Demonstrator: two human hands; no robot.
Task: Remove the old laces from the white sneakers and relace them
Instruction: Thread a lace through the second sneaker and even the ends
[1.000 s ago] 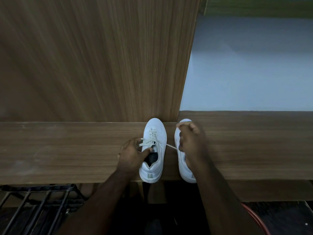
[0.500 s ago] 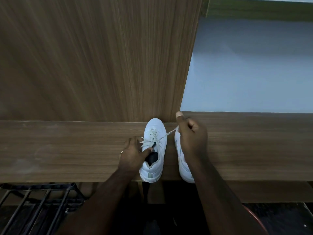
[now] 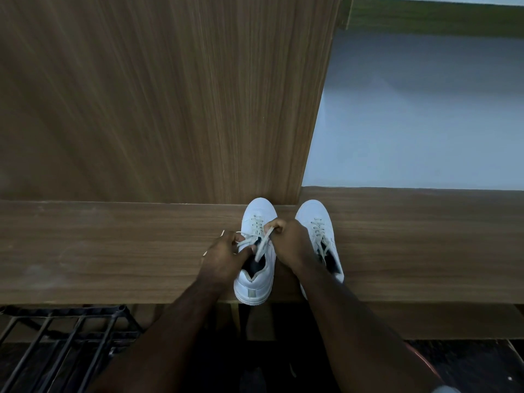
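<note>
Right now I'm unlacing the left sneaker (image 3: 256, 251), which sits on the wooden ledge (image 3: 113, 251) with its toe against the upright panel (image 3: 170, 95) and its heel at the ledge's near edge. My right hand (image 3: 289, 242) is closed on a lace (image 3: 262, 245) end above the tongue, pinched between thumb and fingers. My left hand (image 3: 224, 255) is curled at the shoe's left side, thumb pressing near the collar and fingers pinching a strand by the top eyelets.

To do this well, I judge I should brace the shoe firmly with the left hand so it doesn't slide off the ledge, and draw the lace out one crossing at a time, pulling along the line of the eyelet, not sideways, so the tip doesn't snag.

The shoe is plain white with a dark opening and a grey heel tab; its lace looks off-white, loose at the top rows and crossed nearer the toe. The right sneaker (image 3: 320, 231) stands just right of it, laced, partly behind my right wrist.
</note>
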